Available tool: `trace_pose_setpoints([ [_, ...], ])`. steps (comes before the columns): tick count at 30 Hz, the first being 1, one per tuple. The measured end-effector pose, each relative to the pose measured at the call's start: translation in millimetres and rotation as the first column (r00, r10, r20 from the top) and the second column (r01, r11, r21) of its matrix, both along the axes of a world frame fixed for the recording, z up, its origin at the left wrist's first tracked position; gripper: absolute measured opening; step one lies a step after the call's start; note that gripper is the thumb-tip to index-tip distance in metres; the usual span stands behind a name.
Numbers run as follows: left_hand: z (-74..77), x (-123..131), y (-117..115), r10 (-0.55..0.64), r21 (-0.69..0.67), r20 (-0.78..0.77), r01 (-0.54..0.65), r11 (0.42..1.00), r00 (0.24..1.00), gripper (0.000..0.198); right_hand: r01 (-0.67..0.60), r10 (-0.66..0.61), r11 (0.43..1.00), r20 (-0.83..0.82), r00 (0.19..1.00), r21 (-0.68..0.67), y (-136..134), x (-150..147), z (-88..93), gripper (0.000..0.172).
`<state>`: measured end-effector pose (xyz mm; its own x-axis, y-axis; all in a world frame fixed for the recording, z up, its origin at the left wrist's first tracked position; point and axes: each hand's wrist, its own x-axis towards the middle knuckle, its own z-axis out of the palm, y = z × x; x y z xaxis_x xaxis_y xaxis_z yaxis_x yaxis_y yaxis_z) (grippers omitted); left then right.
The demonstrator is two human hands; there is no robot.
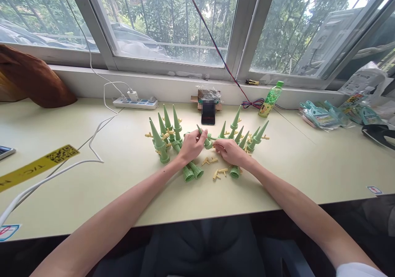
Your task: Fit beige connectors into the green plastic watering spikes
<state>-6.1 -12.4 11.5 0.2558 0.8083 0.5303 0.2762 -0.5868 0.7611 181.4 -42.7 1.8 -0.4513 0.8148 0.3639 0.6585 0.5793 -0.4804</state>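
Many spikes [160, 143] on pale desk [123, 186] below window [173, 22]; left hand [190, 146], right hand [232, 153] fingers grip green spike [206, 140].

A white power strip [135, 102] lies at the upper centre-left below the window ledge, and a white cable [55, 172] trails to the lower left edge. A dark phone [208, 112] stands propped at upper centre, with a green drinks bottle [270, 99] to its right. Brown fabric [33, 77] sits upper left, a yellow QR-code strip [37, 166] at the left edge, and teal packaged goods [321, 114] upper right.

Forearms [129, 211] bare; white short sleeve [359, 269], right upper arm.
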Motion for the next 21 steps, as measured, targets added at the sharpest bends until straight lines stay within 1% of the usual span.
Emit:
trace_pose_setpoints([
  [12, 0.1, 0.0, -0.2, -0.013, 0.013, 0.008, 0.012, 1.000, 1.000, 0.048, 0.018, -0.018, 1.000, -0.075, 0.997, 0.001, -1.7, -2.4, -0.5, 0.022],
  [16, 0.7, -0.2, -0.4, -0.012, 0.017, 0.007, 0.012, 1.000, 1.000, 0.048, 0.022, -0.027, 0.999, -0.107, 0.994, -0.045, -0.2, -2.3, -3.4, 0.022],
  [21, 1.3, -1.1, -0.9, -0.023, -0.011, 0.020, 0.024, 1.000, 1.000, 0.048, 0.043, -0.059, 0.993, -0.145, 0.988, -0.112, -0.4, -4.9, -3.7, 0.023],
])
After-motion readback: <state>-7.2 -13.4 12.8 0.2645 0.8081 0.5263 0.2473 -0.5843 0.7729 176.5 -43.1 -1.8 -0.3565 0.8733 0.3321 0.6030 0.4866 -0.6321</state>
